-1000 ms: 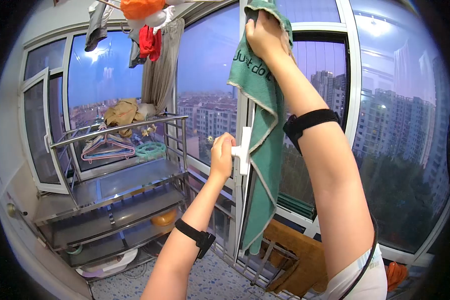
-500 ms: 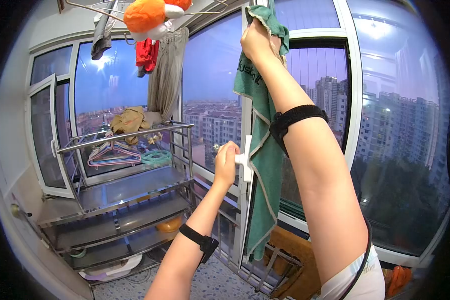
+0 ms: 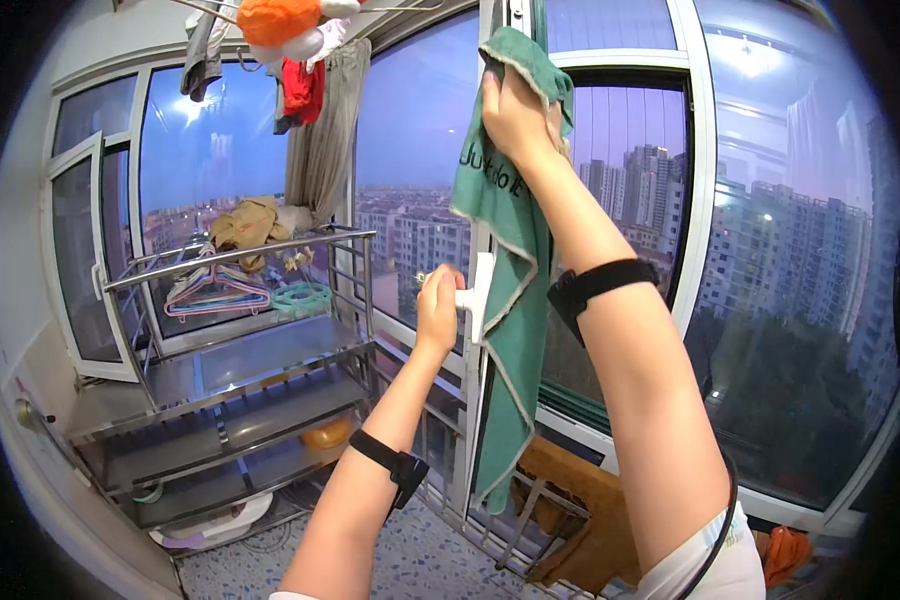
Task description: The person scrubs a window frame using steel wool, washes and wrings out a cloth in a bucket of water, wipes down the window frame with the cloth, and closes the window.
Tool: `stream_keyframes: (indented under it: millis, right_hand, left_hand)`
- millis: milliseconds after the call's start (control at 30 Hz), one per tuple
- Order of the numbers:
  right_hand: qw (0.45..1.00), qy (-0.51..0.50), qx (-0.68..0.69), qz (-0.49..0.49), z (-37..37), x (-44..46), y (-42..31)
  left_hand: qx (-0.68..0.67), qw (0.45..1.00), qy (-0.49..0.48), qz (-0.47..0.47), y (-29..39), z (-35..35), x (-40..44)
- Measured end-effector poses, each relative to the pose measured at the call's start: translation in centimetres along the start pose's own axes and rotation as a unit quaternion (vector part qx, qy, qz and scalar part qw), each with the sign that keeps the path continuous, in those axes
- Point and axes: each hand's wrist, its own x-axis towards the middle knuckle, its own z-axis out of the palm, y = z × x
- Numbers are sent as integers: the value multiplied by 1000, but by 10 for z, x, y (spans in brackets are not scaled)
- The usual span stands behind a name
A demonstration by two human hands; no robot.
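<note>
A green towel point(image 3: 515, 330) with pale edging and dark lettering hangs down along the edge of an opened window sash. Near the towel's top, my right hand point(image 3: 518, 112) is closed on the cloth, pressing it against the sash frame. Lower down, my left hand point(image 3: 438, 305) wraps around the white window handle point(image 3: 478, 298). The towel covers much of the sash's edge and glass. Black straps circle both forearms.
A metal shelf rack point(image 3: 240, 375) stands at the left, with hangers point(image 3: 217, 290) and a brown bundle point(image 3: 247, 225) on top. An orange-and-white plush toy point(image 3: 280, 28) hangs overhead. Brown cloth point(image 3: 595, 510) lies below the window. Another window stands open at far left.
My right hand has slid a little down the sash with the towel, whose top now sits lower. My left hand remains on the handle, while the view has shifted slightly.
</note>
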Motion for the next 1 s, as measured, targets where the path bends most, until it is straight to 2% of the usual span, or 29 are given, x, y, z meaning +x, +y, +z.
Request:
stream_keyframes:
  millis: [200,333,400,567,667,700,833,1000]
  right_hand:
    - [1000,1,-1,-10,-19,-44,-8]
    - [998,-55,30,21,-31,-62,-15]
    - [997,-55,47,28,-36,-73,-19]
    - [994,-67,79,27,-45,-99,-23]
    - [992,-88,84,29,-56,-113,-28]
    - [989,-95,107,35,-60,-120,-31]
    - [984,-130,111,46,-76,-154,-39]
    - [981,-165,95,43,-97,-195,-50]
  left_hand:
    - [6,1000,-8,11,1,-3,1]
    - [-27,999,-11,-28,-6,1,0]
    - [-41,999,7,12,-11,4,1]
    - [-53,998,31,-12,-10,6,1]
    - [-16,998,57,-20,2,3,-1]
    - [-24,999,-9,-30,0,-4,2]
    - [-81,994,-61,-35,1,-11,5]
    - [-67,993,-94,-22,8,-15,6]
